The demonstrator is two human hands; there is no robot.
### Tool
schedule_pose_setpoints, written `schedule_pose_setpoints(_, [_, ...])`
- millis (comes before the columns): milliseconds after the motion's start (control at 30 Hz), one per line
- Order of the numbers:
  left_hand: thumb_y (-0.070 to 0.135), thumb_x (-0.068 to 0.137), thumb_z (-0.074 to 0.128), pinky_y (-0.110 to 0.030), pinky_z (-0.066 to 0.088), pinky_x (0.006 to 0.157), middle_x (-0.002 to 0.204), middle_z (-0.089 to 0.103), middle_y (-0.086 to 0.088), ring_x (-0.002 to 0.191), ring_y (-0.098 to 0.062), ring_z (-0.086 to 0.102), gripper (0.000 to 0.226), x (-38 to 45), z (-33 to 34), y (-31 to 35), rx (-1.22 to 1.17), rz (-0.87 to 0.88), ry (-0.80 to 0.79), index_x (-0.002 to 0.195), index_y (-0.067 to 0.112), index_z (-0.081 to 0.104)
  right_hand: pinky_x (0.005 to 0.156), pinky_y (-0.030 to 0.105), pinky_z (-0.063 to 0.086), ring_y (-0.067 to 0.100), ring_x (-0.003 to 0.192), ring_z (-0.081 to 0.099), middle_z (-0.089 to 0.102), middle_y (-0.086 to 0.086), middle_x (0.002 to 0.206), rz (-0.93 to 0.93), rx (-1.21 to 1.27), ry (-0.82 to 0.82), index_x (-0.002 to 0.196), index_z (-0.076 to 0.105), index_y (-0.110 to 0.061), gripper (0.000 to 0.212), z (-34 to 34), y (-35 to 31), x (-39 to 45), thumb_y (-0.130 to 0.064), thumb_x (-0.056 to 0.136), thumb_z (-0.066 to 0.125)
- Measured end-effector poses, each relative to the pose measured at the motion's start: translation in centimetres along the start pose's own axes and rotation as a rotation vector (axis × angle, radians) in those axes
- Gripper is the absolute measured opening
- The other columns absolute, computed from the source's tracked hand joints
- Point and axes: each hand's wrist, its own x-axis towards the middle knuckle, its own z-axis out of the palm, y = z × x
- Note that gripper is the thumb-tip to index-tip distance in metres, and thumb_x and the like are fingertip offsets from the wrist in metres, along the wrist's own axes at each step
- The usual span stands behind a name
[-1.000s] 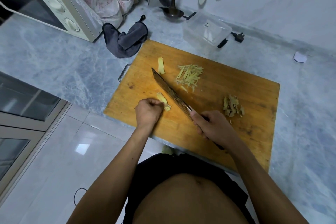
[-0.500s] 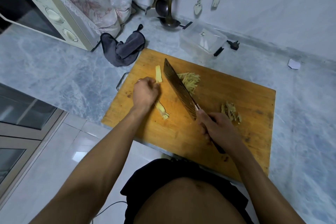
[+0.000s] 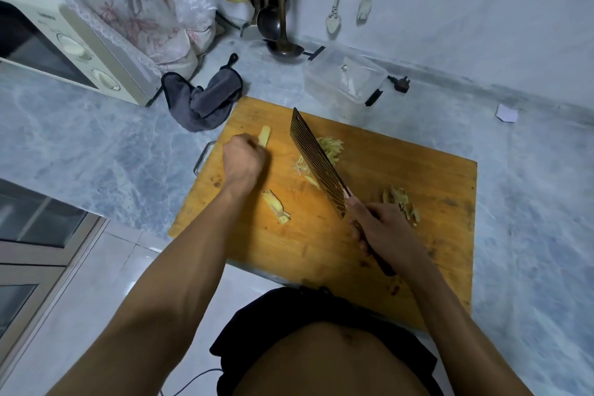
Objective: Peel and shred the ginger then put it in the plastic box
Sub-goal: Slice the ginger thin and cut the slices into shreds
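Observation:
A wooden cutting board [image 3: 418,177] lies on the marble counter. My left hand [image 3: 244,159] is curled at the board's far left, and its fingertips pinch the near end of a pale ginger slice [image 3: 265,136]. A second ginger slice [image 3: 276,206] lies loose behind my left wrist. My right hand [image 3: 382,231] grips the handle of a cleaver [image 3: 318,161], whose blade is tilted over the heap of shredded ginger [image 3: 331,148]. Ginger peel [image 3: 401,202] sits just beyond my right hand. The clear plastic box [image 3: 345,80] stands open past the board's far edge.
A microwave [image 3: 74,51] stands at the far left, with a grey cloth [image 3: 202,100] between it and the board. Ladles [image 3: 283,42] hang by the wall behind the box. A black plug [image 3: 400,84] and a paper scrap [image 3: 507,112] lie at the right.
My left hand left the near ginger slice and moved away to the far slice. The cleaver swung over the shredded heap with its flat side turned up.

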Motion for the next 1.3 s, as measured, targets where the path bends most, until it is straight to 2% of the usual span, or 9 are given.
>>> schedule_pose_setpoints(167, [0.032, 0.089, 0.068, -0.026, 0.049, 0.078, 0.093, 0.074, -0.002, 0.087, -0.022, 0.065, 0.019, -0.7, -0.7, -2.2, -0.033, 0.014, 0.025, 0.094, 0.015, 0.075, 0.055, 0.030, 0.050, 0.016, 0.051, 0.058, 0.064, 0.002, 0.060, -0.017, -0.037, -0.013, 0.081, 0.069, -0.002, 0.053, 0.3, 0.1, 0.4, -0.045, 0.101, 0.048])
schedule_pose_setpoints(367, [0.014, 0.091, 0.067, -0.016, 0.044, 0.086, 0.102, 0.071, 0.003, 0.095, -0.012, 0.064, 0.017, -5.1, -1.6, -4.6, -0.138, 0.093, -0.033, 0.106, 0.011, 0.075, 0.054, 0.030, 0.049, 0.017, 0.051, 0.056, 0.063, 0.002, 0.060, -0.046, -0.089, -0.086, 0.077, 0.066, -0.001, 0.057, 0.6, 0.1, 0.5, -0.050, 0.100, 0.047])
schedule_pose_setpoints(500, [0.007, 0.084, 0.071, -0.016, 0.040, 0.092, 0.110, 0.067, 0.004, 0.099, -0.010, 0.060, 0.023, -9.4, -1.8, -6.8, -0.055, 0.301, -0.089, 0.105, 0.016, 0.075, 0.052, 0.027, 0.046, 0.014, 0.048, 0.055, 0.062, 0.000, 0.057, -0.051, -0.150, -0.149, 0.077, 0.065, -0.001, 0.059, 0.9, 0.7, 0.0, -0.053, 0.100, 0.047])
schedule_pose_setpoints(667, [0.006, 0.081, 0.076, -0.019, 0.035, 0.102, 0.119, 0.060, -0.008, 0.114, -0.018, 0.054, 0.030, -11.7, -1.0, -8.2, 0.025, 0.481, -0.174, 0.110, 0.011, 0.075, 0.052, 0.023, 0.046, 0.012, 0.048, 0.056, 0.063, 0.002, 0.058, -0.060, -0.266, -0.232, 0.082, 0.065, 0.005, 0.064, 0.9, 1.4, -0.2, -0.052, 0.101, 0.044])
schedule_pose_setpoints(800, [0.003, 0.086, 0.071, -0.014, 0.036, 0.097, 0.115, 0.060, -0.013, 0.110, -0.026, 0.057, 0.022, -11.9, 0.3, -8.2, 0.047, 0.478, -0.113, 0.106, 0.010, 0.077, 0.056, 0.027, 0.044, 0.014, 0.050, 0.055, 0.061, 0.000, 0.057, -0.052, -0.263, -0.287, 0.082, 0.064, 0.006, 0.066, 0.5, 1.5, 0.1, -0.053, 0.101, 0.042])
schedule_pose_setpoints(967, [0.003, 0.087, 0.068, 0.002, 0.028, 0.087, 0.107, 0.058, -0.012, 0.097, -0.018, 0.055, 0.020, -14.0, 2.2, -6.6, 0.024, 0.399, -0.029, 0.104, 0.009, 0.077, 0.059, 0.028, 0.048, 0.021, 0.052, 0.060, 0.061, 0.001, 0.053, -0.097, -0.321, -0.340, 0.076, 0.063, 0.004, 0.065, -0.7, 2.0, 0.2, -0.052, 0.101, 0.041])
schedule_pose_setpoints(1101, [0.014, 0.091, 0.066, -0.021, 0.045, 0.080, 0.104, 0.060, -0.007, 0.097, -0.024, 0.056, 0.019, -17.0, 3.7, -5.8, 0.095, 0.366, 0.023, 0.107, 0.014, 0.076, 0.054, 0.018, 0.045, 0.006, 0.044, 0.055, 0.059, 0.000, 0.054, -0.051, -0.315, -0.398, 0.072, 0.059, -0.007, 0.055, -2.8, 2.3, 0.0, -0.049, 0.103, 0.041])
schedule_pose_setpoints(1167, [0.014, 0.090, 0.067, -0.032, 0.052, 0.075, 0.104, 0.062, -0.007, 0.099, -0.025, 0.054, 0.019, -17.9, 4.2, -5.7, 0.140, 0.394, 0.090, 0.107, 0.015, 0.076, 0.053, 0.020, 0.042, 0.011, 0.044, 0.051, 0.057, 0.000, 0.054, -0.037, -0.314, -0.416, 0.072, 0.057, -0.009, 0.054, -3.6, 2.3, 0.0, -0.050, 0.103, 0.040])
schedule_pose_setpoints(1301, [0.010, 0.089, 0.069, -0.030, 0.050, 0.082, 0.122, 0.061, -0.007, 0.113, -0.025, 0.054, 0.018, -18.0, 4.7, -5.6, 0.156, 0.456, 0.151, 0.105, 0.013, 0.076, 0.059, 0.029, 0.045, 0.020, 0.050, 0.049, 0.053, 0.006, 0.058, -0.035, -0.387, -0.459, 0.073, 0.055, -0.009, 0.061, -3.8, 2.1, 0.4, -0.059, 0.101, 0.034])
